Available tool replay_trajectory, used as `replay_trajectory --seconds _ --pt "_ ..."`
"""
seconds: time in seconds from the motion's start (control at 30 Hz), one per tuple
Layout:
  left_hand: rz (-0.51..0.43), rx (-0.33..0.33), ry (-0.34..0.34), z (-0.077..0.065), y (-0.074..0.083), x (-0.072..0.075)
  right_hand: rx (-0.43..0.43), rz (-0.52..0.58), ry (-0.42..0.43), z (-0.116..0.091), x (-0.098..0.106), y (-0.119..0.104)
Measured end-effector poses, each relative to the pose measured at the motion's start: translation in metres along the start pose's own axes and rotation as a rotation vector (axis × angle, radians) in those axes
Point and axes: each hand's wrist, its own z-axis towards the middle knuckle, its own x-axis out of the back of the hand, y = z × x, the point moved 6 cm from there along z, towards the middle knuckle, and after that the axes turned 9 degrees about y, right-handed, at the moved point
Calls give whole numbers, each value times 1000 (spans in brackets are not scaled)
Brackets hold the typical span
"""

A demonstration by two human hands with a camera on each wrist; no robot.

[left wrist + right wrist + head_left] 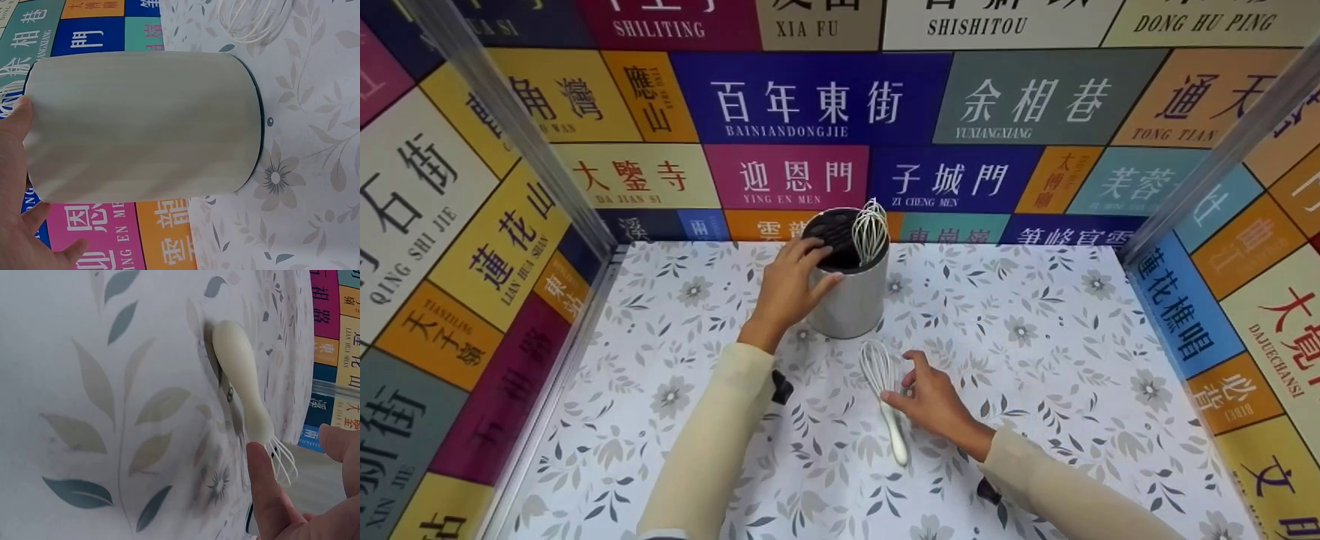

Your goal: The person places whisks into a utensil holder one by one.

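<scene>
A pale grey, dark-lined utensil holder (pixel 851 307) stands upright toward the back of the table. My left hand (pixel 791 281) grips its left rim, with the thumb on the near side; some fingers show beyond the wall in the left wrist view. A wire whisk (pixel 870 234) rises out of the holder, head up and leaning on the right rim. Another whisk (pixel 894 431) lies on the table in front, its cream handle (pixel 239 365) toward me. Beside it is my right hand (pixel 934 397), thumb at the neck where the wires begin, the other fingers apart from it.
The table (pixel 1035 405) has a white cloth with a grey leaf and flower print. Panels with coloured street-name signs (pixel 810 97) enclose the back and both sides. Clear-looking corner strips (pixel 1207 150) run up where the panels meet.
</scene>
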Motion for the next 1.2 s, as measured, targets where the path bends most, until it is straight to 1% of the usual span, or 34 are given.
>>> replay_trajectory --seconds 0.1,0.2,0.4,0.47,0.57,0.7,0.97,1.1,1.2 --pt "5 5 -8 0 0 -1 5 -13 6 -1 -5 3" --pt "5 12 -15 0 -1 -1 -16 -7 5 -3 -10 7" --pt "1 9 -4 0 -1 -1 -118 79 -39 -9 -22 14" --pt "-2 9 0 0 -1 -1 -134 93 -42 -10 -26 14" --pt "0 12 2 0 -1 -2 -134 103 -40 -9 -30 14" --pt "7 15 -3 0 0 -3 -137 102 -44 -8 -33 13" --pt "2 25 -20 -1 0 -3 -157 111 -81 -9 -36 13" --pt "0 25 -18 -1 0 -2 -179 135 -87 -9 -35 13" --pt "1 26 -18 0 -1 -2 -191 171 -69 -8 -33 12"
